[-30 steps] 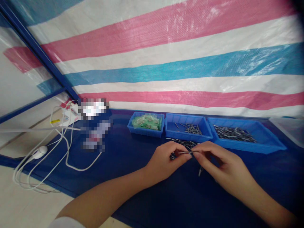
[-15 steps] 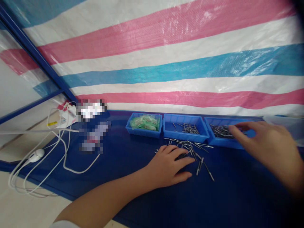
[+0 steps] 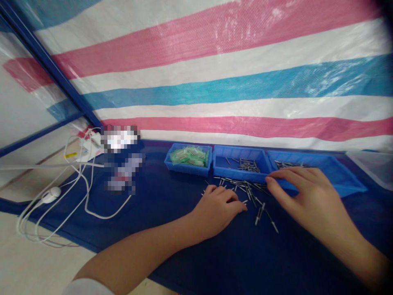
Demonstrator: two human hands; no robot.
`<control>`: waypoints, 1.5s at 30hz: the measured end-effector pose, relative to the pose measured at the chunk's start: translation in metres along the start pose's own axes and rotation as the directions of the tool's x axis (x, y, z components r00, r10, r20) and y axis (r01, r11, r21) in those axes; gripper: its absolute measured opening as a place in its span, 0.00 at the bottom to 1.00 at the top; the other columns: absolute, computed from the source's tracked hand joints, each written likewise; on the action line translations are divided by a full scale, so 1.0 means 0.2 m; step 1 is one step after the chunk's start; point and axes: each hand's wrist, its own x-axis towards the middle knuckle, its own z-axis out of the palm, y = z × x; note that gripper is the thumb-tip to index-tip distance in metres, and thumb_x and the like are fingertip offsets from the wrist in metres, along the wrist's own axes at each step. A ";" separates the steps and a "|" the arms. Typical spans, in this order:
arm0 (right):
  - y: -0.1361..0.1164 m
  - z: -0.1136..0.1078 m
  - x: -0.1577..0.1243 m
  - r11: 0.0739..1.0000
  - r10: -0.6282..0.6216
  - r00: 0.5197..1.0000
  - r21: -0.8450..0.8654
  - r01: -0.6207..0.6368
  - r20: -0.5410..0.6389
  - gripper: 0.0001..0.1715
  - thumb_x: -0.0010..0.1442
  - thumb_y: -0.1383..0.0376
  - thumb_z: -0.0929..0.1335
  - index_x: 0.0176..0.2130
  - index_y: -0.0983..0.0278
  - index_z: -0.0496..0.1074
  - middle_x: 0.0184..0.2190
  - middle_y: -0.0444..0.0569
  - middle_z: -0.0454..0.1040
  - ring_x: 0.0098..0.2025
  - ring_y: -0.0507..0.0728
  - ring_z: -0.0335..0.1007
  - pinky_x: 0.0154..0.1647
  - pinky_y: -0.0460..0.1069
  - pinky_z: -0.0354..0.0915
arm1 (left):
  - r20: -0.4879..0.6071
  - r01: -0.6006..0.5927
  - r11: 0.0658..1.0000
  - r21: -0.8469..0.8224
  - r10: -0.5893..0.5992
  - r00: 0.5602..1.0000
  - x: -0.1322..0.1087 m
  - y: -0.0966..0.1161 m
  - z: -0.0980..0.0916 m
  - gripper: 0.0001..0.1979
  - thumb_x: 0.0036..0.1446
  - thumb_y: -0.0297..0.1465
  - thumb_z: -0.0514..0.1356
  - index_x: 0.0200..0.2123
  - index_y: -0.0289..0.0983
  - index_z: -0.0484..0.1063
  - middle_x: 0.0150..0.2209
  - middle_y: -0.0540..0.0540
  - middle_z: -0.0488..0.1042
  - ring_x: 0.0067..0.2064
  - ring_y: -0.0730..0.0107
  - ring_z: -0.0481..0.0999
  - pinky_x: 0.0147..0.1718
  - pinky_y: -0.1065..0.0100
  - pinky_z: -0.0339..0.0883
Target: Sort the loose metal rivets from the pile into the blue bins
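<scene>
Steel pins (image 3: 245, 186) — touching right hand (image 3: 302, 192), fingers released; under left hand (image 3: 219, 207), grip unclear.

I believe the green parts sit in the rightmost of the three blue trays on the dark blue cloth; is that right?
Not quite: the head view shows the green parts in the leftmost of the three blue trays on the dark blue cloth.
</scene>
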 end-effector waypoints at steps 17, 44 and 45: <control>-0.16 0.08 -0.08 0.915 -0.042 0.949 0.393 -0.088 0.312 0.10 0.64 0.61 0.63 0.37 0.60 0.73 0.37 0.47 0.76 0.41 0.56 0.71 0.44 0.53 0.66 | -0.083 0.145 0.821 -0.552 -0.227 0.970 0.04 0.00 -0.04 0.15 0.64 0.29 0.54 0.54 0.37 0.67 0.43 0.45 0.76 0.44 0.67 0.75 0.45 0.67 0.65; -0.22 0.07 -0.07 0.802 0.108 0.933 0.525 -0.286 0.344 0.09 0.63 0.61 0.64 0.34 0.60 0.72 0.33 0.46 0.72 0.33 0.53 0.68 0.33 0.48 0.64 | -0.076 0.157 0.394 -0.906 -0.514 0.855 0.07 0.01 -0.04 0.19 0.57 0.31 0.62 0.52 0.39 0.65 0.39 0.47 0.79 0.42 0.68 0.77 0.42 0.68 0.67; -0.21 0.07 -0.07 0.813 0.126 0.939 0.510 -0.282 0.319 0.08 0.63 0.61 0.64 0.35 0.60 0.72 0.32 0.46 0.72 0.32 0.52 0.67 0.32 0.48 0.64 | -0.095 0.166 0.445 -0.880 -0.508 0.856 0.06 0.01 -0.05 0.18 0.58 0.31 0.62 0.52 0.39 0.66 0.39 0.47 0.79 0.43 0.68 0.77 0.43 0.68 0.66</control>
